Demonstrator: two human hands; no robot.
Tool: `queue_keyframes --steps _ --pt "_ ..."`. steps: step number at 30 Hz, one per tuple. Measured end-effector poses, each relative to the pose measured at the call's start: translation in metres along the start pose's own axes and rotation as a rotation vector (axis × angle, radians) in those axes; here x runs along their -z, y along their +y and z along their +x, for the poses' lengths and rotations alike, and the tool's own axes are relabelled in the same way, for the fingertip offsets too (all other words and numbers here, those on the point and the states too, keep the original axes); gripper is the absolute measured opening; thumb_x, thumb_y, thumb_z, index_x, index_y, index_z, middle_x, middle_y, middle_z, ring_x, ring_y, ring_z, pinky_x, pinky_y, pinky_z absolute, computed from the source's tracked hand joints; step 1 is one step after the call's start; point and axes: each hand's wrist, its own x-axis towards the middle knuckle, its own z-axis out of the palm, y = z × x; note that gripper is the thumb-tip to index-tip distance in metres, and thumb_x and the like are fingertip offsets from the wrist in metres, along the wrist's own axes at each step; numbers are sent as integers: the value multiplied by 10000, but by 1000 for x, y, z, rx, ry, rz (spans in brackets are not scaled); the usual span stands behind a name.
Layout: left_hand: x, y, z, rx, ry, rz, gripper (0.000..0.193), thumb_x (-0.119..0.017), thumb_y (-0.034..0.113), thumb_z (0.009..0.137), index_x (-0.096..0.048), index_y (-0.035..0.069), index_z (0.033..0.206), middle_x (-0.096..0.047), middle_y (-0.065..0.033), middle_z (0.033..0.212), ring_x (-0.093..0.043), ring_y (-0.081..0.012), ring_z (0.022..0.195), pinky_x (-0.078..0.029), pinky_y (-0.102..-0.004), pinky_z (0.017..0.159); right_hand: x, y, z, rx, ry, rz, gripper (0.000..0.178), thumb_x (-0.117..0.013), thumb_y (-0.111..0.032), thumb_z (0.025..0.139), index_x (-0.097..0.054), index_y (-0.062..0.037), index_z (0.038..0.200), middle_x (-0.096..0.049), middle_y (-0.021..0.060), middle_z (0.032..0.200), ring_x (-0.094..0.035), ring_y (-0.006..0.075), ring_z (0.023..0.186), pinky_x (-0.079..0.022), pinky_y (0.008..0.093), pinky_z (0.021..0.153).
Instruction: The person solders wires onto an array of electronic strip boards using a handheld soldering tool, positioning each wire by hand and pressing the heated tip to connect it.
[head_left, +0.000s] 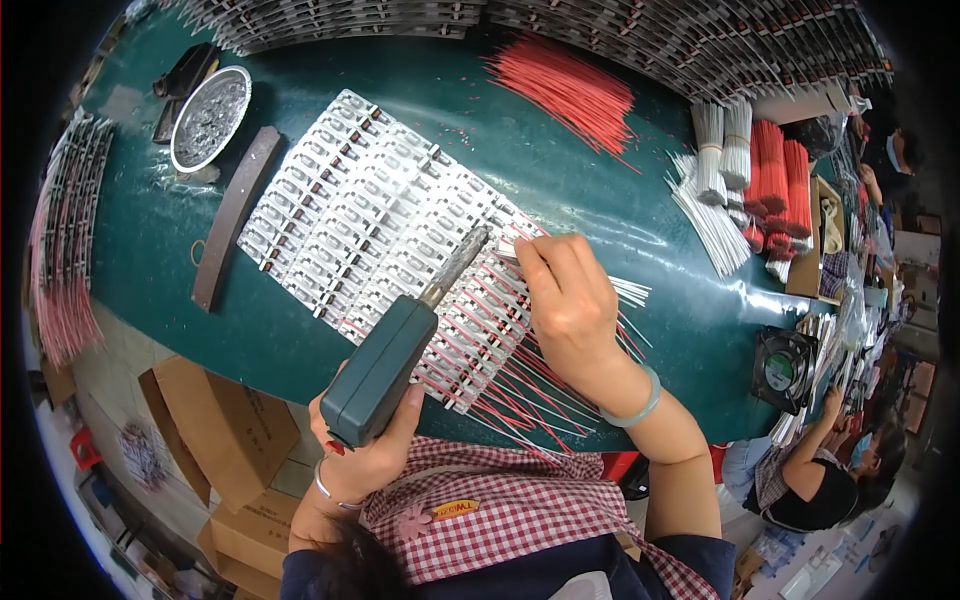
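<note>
My left hand (372, 455) is wrapped round a dark green soldering gun (380, 368), its thick grey tip (462, 262) resting at a panel of small white circuit boards (375, 215). The boards lie in rows in front of me on the green table. My right hand (570, 300) is closed in a pinch on white wires (630, 291), whose ends stick out past its far side. Its fingertips are at the panel's upper right corner. Red and white wires (535, 400) run from the panel's right-hand rows towards my apron.
Left of the panel are a brown bar (235, 220) and a metal bowl (211, 118) of grey scraps. Loose red wires (570, 90) lie beyond. Wire bundles (725, 150) and a black fan (785, 370) sit right. Wired panels (690, 40) line the back; a person (825, 480) works at right.
</note>
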Motion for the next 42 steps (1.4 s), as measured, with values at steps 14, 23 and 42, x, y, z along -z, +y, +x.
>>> queue_keyframes --steps 14,23,42 --pt "4 3 0 78 -18 -17 221 -751 12 808 -704 -21 1021 -674 -68 845 -624 -140 672 -496 -255 615 -2 -3 0 5 38 70 372 -633 50 648 -673 62 1018 -650 125 933 -613 270 819 -530 356 694" --pt "7 5 2 -34 -47 55 262 -749 10 809 -682 -29 1059 -672 -65 863 -628 -130 711 -505 -254 644 -2 1 0 43 6 80 348 -639 -18 688 -654 66 1025 -625 124 975 -602 266 858 -515 348 679" --pt "0 10 9 -127 -75 66 191 -724 -32 807 -685 -32 994 -631 -70 831 -602 -124 672 -476 -252 610 -6 -2 1 51 6 64 339 -630 -26 683 -656 73 1005 -616 131 963 -597 266 854 -515 340 666"
